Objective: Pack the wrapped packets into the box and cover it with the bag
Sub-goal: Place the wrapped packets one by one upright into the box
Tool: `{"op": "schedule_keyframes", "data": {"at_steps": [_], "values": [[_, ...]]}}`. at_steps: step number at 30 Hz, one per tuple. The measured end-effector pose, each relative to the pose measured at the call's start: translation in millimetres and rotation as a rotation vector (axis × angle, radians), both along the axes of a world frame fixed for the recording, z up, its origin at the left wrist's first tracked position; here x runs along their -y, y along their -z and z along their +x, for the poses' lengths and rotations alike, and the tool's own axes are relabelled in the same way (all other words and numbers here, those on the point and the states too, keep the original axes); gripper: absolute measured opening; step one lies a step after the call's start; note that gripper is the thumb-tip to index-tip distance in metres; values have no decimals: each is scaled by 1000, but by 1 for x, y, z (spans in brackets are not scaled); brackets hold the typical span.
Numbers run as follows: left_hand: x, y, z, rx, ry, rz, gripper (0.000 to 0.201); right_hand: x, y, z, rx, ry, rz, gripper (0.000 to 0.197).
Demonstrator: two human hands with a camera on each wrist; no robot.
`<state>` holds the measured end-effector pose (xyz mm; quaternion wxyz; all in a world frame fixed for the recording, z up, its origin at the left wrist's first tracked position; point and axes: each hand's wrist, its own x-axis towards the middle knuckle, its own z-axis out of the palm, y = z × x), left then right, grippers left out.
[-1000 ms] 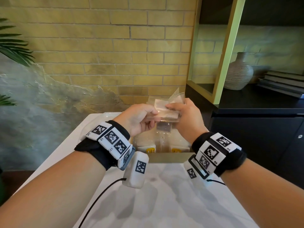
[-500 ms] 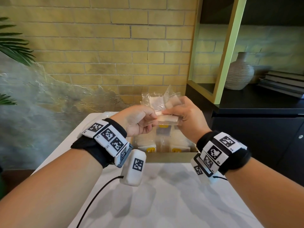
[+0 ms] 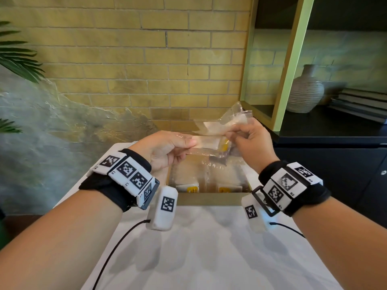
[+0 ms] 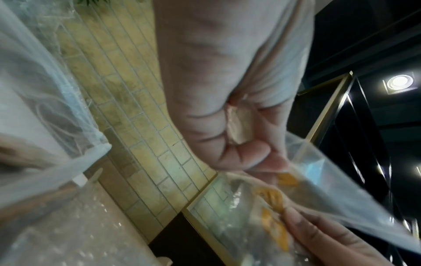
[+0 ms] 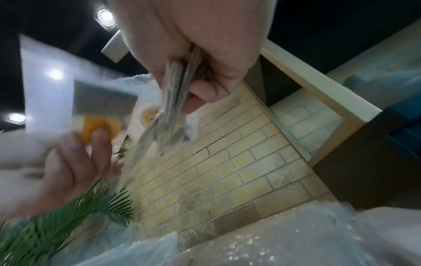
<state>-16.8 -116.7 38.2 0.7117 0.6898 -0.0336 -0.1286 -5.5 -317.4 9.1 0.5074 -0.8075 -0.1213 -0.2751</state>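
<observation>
An open cardboard box [image 3: 209,199] stands on the white table, with wrapped packets [image 3: 189,188] bearing yellow labels inside it. Both hands hold a clear plastic bag [image 3: 217,130] above the box. My left hand [image 3: 167,148] pinches the bag's left edge between thumb and fingers. My right hand [image 3: 245,135] pinches its right part, a little higher. Yellow print [image 4: 271,196] shows through the plastic in the left wrist view. In the right wrist view, bunched plastic [image 5: 175,90] is pinched in my right hand's fingers.
The white table [image 3: 209,248] stretches toward me from the box. A brick wall [image 3: 146,59] stands behind the box. A dark cabinet [image 3: 335,155] with a green-framed shelf, a ribbed vase [image 3: 304,91] and books is at the right. Palm leaves [image 3: 16,57] hang at the left.
The hands have drawn apart, spreading the bag wider above the box. My right hand has moved up and to the right.
</observation>
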Motion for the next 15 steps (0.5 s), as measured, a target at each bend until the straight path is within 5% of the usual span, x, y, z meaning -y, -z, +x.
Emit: {"op": "schedule_keyframes", "data": {"at_steps": [6, 15], "values": [[-5, 3, 7, 131, -337, 48, 19, 14, -3, 0, -139, 40, 70, 19], [29, 8, -3, 421, -71, 377, 36, -7, 1, -1, -187, 13, 1, 11]]}}
